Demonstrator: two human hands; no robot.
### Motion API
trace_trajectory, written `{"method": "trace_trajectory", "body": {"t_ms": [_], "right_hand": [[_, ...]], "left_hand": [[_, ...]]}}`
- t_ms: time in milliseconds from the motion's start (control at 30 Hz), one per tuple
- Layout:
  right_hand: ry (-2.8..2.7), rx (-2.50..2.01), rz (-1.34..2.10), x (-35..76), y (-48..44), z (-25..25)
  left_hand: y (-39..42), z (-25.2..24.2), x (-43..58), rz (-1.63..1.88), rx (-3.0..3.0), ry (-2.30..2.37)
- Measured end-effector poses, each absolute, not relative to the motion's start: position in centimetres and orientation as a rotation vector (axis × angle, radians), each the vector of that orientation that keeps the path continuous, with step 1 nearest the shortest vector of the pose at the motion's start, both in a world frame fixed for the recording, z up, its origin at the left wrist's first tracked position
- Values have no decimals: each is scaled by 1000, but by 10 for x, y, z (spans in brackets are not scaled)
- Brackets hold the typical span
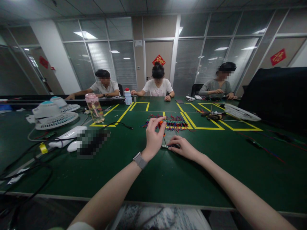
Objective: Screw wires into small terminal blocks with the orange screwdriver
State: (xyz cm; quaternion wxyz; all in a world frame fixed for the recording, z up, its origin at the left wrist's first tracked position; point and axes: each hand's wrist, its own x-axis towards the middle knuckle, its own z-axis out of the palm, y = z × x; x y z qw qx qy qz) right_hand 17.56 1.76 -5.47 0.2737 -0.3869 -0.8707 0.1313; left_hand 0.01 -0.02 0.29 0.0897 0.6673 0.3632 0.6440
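My left hand (152,138) is closed round the orange-and-black handle of a screwdriver (161,124), which stands nearly upright. Its thin shaft points down at a small dark circuit board (164,146) on the green table. Fingers of my right hand (184,148) pinch the board's right end and cover part of it. Just beyond my hands lies a row of small circuit boards (177,122) with many red and blue wires sticking out. Whether the screwdriver tip touches a screw is too small to tell.
Left on the green table (120,179) are white fans (56,116), a pink-lidded bottle (95,108), a power strip (67,136) and black cables. At right lie a wired piece (254,143), tools (214,116) and a keyboard (242,112). Several people sit opposite.
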Motion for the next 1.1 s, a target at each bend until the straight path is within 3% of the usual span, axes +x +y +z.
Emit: {"method": "trace_trajectory", "body": {"t_ms": [1100], "right_hand": [[-2350,-1047,345,175,17,-54]], "left_hand": [[1,0,2,1880,1959,1029]]}}
